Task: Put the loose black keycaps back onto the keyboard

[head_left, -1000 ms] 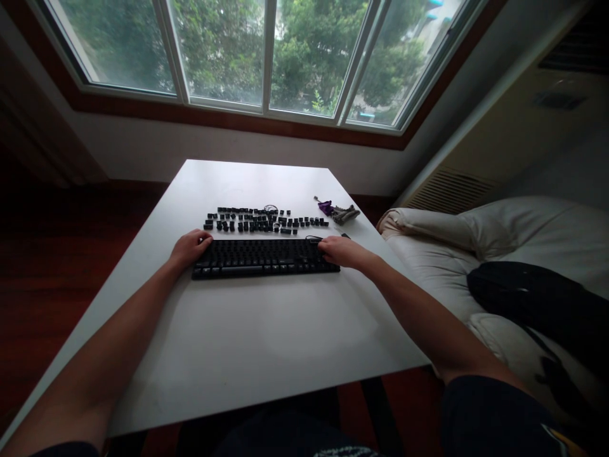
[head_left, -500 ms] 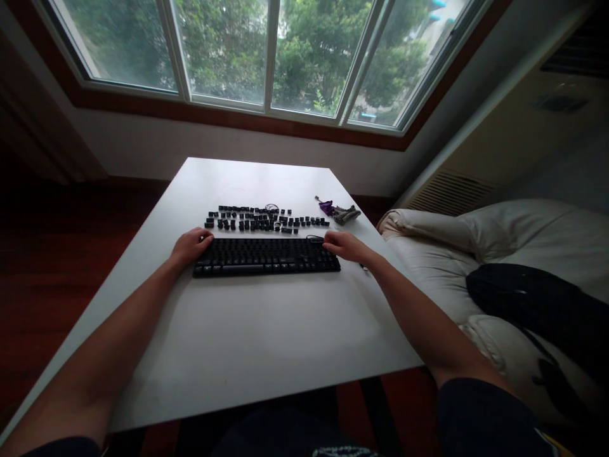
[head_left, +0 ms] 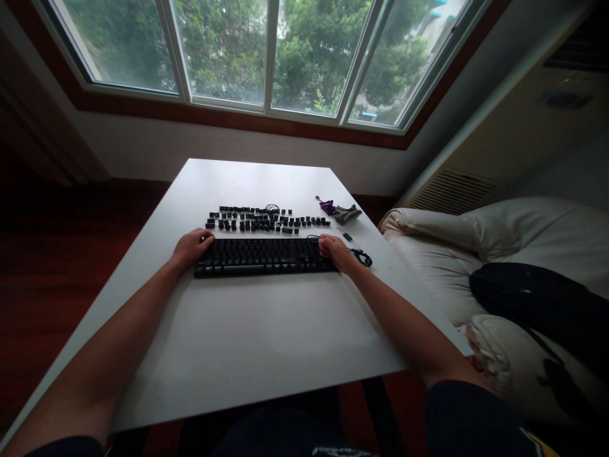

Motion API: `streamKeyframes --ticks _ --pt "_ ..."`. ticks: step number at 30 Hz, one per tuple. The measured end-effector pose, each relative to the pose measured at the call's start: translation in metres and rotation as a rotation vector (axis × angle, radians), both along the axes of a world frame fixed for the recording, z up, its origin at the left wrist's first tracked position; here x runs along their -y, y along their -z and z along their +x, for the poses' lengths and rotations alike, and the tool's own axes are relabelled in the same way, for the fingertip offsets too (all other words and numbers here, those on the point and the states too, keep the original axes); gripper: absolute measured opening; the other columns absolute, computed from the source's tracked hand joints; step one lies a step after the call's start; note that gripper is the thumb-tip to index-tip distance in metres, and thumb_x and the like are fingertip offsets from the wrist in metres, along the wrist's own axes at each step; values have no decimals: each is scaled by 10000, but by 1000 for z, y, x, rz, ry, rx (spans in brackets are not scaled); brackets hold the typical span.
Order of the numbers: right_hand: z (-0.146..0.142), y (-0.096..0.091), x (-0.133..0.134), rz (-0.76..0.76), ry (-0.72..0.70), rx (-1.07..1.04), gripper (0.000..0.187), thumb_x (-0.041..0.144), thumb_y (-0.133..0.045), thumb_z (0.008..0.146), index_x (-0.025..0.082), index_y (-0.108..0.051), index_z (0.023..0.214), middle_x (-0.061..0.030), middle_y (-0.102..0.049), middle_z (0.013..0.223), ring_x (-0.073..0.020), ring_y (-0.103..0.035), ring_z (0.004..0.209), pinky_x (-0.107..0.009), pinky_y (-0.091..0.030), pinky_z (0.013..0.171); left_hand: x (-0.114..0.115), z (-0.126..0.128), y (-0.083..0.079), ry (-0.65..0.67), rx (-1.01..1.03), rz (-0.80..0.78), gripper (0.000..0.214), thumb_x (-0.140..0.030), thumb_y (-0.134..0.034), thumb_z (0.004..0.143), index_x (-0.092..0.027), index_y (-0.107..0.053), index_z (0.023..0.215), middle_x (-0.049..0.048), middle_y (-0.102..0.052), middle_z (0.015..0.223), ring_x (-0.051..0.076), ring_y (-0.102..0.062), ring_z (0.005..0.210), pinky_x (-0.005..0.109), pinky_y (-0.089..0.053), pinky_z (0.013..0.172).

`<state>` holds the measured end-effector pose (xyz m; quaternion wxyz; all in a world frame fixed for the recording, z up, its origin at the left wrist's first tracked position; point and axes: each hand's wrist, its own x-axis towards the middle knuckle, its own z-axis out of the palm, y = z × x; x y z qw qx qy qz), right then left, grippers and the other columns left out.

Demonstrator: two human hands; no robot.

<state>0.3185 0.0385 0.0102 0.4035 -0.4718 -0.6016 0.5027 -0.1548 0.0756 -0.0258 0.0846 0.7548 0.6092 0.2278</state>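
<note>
A black keyboard (head_left: pixel 261 259) lies flat on the white table, its long side toward me. My left hand (head_left: pixel 191 246) is closed at its upper left corner, thumb and curled fingers against the edge. Over the number pad at the right end is my right hand (head_left: pixel 335 250), fingers pinched together. Whatever sits between those fingers is too small and hidden to make out. Loose black keycaps (head_left: pixel 257 222) stand in uneven rows just behind the keyboard.
Right of the keyboard lies a coiled black cable (head_left: pixel 362 257) with a small dark piece (head_left: pixel 347 237). A purple and grey cloth item (head_left: pixel 345 214) rests behind that on the table (head_left: pixel 247 336). A cream sofa (head_left: pixel 428 241) with a dark bag (head_left: pixel 533 298) stands at the right.
My right hand has shifted slightly left and inward over the number pad, uncovering the coiled cable. The left hand stays at the keyboard's corner.
</note>
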Motion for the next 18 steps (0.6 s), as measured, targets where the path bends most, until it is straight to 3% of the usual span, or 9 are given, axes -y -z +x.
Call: streamKeyframes --ticks 3,7,11,18 --pt "-2 -4 -10 44 -7 190 356 467 -551 842 234 -351 662 55 -368 573 -112 -324 518 -252 -300 505 0 -1 0 3 7 7 348 -473 -464 909 -233 -711 958 53 -686 1015 221 -620 888 317 -449 764" --pt "-11 -7 -30 341 41 591 285 423 -572 869 215 -479 698 24 -516 644 -138 -460 621 -263 -365 604 0 -3 1 8 21 9 337 -471 -479 896 -237 -714 956 52 -685 1020 220 -621 876 320 -450 759" --pt "-27 -8 -52 547 30 854 82 280 -614 864 208 -615 903 -27 -654 853 -173 -571 790 -278 -418 741 0 -4 1 13 25 16 346 -475 -466 903 -237 -711 957 55 -684 1033 222 -623 900 317 -451 772" --pt "-42 -1 -83 521 -59 1120 183 248 -654 864 222 -657 1046 -53 -702 976 -203 -620 903 -284 -425 768 1 -6 -1 0 24 -1 344 -474 -476 897 -238 -717 967 54 -687 1048 221 -621 907 314 -453 765"
